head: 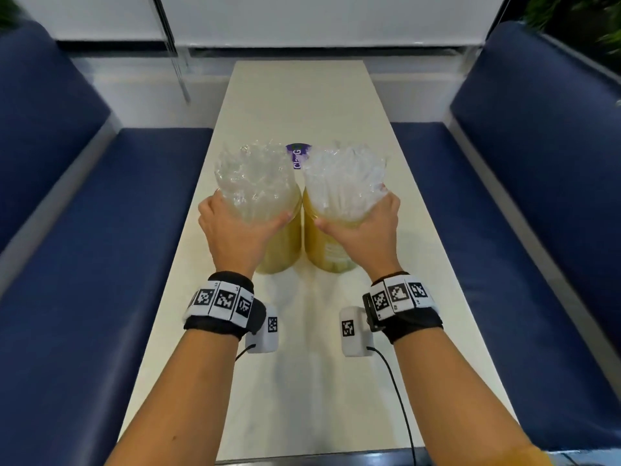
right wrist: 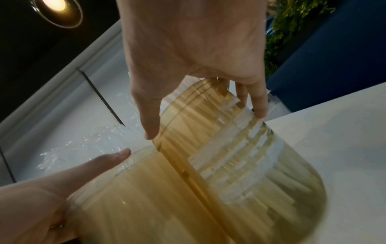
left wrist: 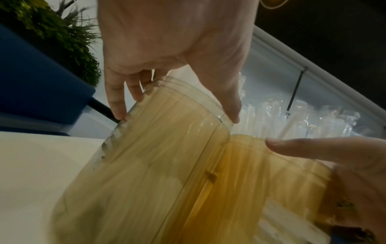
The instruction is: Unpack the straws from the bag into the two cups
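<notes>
Amber translucent plastic cups stand touching on the white bench (head: 295, 95), each packed with clear-wrapped straws. Left hand (head: 232, 230) wraps the left cup (head: 285, 250); right hand (head: 363, 227) wraps the right cup (head: 322, 253). Light, smooth-walled, top-heavy: best held near the rim.

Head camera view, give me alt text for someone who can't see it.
Two hands each grip a yellow-tinted clear cup packed with clear-wrapped straws: left hand on the left cup, right hand on the right cup. The cups stand touching on a narrow white table between blue benches.
</notes>
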